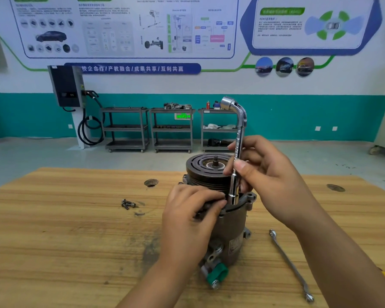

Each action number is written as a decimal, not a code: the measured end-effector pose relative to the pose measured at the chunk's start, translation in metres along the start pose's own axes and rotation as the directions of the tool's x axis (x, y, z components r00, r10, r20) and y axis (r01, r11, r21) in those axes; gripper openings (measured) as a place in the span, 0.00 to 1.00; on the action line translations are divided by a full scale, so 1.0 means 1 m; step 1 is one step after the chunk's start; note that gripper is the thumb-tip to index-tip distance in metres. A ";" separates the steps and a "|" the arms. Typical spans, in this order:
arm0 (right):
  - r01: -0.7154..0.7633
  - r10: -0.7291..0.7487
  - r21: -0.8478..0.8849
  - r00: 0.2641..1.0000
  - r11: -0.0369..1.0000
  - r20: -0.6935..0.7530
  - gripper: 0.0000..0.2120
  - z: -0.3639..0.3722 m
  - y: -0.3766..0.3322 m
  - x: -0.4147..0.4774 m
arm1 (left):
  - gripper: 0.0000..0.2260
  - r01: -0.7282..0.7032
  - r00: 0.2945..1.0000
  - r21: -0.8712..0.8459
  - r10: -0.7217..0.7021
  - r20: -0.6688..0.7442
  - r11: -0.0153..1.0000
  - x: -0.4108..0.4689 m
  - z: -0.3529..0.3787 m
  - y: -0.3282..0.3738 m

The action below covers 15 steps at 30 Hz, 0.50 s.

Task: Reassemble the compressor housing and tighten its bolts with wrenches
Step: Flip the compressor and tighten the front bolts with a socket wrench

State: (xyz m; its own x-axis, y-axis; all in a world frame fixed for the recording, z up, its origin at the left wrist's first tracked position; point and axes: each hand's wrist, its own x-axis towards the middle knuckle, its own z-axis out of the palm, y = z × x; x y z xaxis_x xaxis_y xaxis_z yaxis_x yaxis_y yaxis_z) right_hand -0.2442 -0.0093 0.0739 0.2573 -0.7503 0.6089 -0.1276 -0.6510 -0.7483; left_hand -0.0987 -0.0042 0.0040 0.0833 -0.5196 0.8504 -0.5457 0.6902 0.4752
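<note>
Wooden desk (65,241), centre: grey metal compressor w/ black pulley (231,223), left hand (191,216) fingers curled on its rim to steady it, right hand (269,174) fingers gripping chrome L-shaped socket wrench (238,152) upright on flange, prob. tightening bolt.

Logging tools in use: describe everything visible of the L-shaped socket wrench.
The L-shaped socket wrench is shiny chromed metal, standing nearly upright. Its lower socket end sits on the compressor flange beside the pulley; the bent arm on top ends in an open socket. The right hand pinches its shaft; the left hand grips the compressor beside it.
</note>
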 end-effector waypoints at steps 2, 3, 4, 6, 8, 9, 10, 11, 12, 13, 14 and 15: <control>0.006 -0.006 -0.006 1.000 1.000 -0.013 0.13 -0.001 0.000 0.000 | 0.06 0.014 1.000 0.005 -0.014 0.010 1.000 -0.003 0.002 0.001; 0.009 -0.009 -0.007 1.000 1.000 -0.015 0.13 -0.001 0.000 0.000 | 0.07 0.039 0.999 -0.002 -0.039 0.008 0.999 -0.005 0.002 0.002; 0.013 -0.013 -0.010 1.000 1.000 -0.015 0.13 -0.001 0.001 0.000 | 0.08 0.081 0.997 -0.020 -0.081 0.001 0.996 -0.006 0.003 0.003; 0.021 -0.021 -0.018 1.000 1.000 -0.010 0.14 0.001 0.001 0.000 | 0.15 0.174 0.984 -0.078 -0.175 -0.015 0.982 -0.009 0.004 0.005; 0.028 -0.028 -0.019 1.000 0.999 -0.008 0.14 0.003 0.001 0.000 | 0.18 0.226 0.973 -0.100 -0.229 -0.015 0.969 -0.010 0.005 0.008; 0.032 -0.032 -0.019 0.999 0.999 -0.012 0.14 0.004 0.001 0.000 | 0.19 0.238 0.971 -0.097 -0.240 -0.012 0.966 -0.010 0.005 0.009; 0.036 -0.037 -0.022 0.999 0.999 -0.018 0.14 0.005 0.002 0.000 | 0.19 0.243 0.970 -0.091 -0.244 -0.009 0.966 -0.010 0.005 0.010; 0.040 -0.041 -0.026 0.999 0.999 -0.028 0.14 0.005 0.002 0.000 | 0.18 0.242 0.970 -0.082 -0.243 -0.006 0.967 -0.010 0.005 0.010; 0.045 -0.046 -0.030 0.998 0.999 -0.040 0.14 0.005 0.003 0.000 | 0.18 0.239 0.971 -0.073 -0.240 -0.003 0.968 -0.011 0.005 0.010; 0.048 -0.049 -0.032 0.997 0.998 -0.052 0.14 0.006 0.003 0.001 | 0.18 0.238 0.971 -0.070 -0.238 -0.003 0.969 -0.011 0.006 0.010; 0.050 -0.052 -0.032 0.997 0.998 -0.061 0.14 0.006 0.004 0.001 | 0.17 0.239 0.971 -0.072 -0.240 -0.004 0.968 -0.012 0.006 0.010; 0.050 -0.052 -0.033 0.997 0.998 -0.063 0.15 0.006 0.004 0.001 | 0.17 0.242 0.970 -0.077 -0.243 -0.008 0.967 -0.012 0.007 0.010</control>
State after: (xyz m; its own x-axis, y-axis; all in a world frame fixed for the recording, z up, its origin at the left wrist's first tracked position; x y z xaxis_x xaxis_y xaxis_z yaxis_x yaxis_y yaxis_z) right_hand -0.2388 -0.0118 0.0698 0.2026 -0.7214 0.6622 -0.1465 -0.6909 -0.7079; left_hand -0.1107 0.0053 -0.0033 0.2196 -0.6679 0.7112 -0.4432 0.5811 0.6826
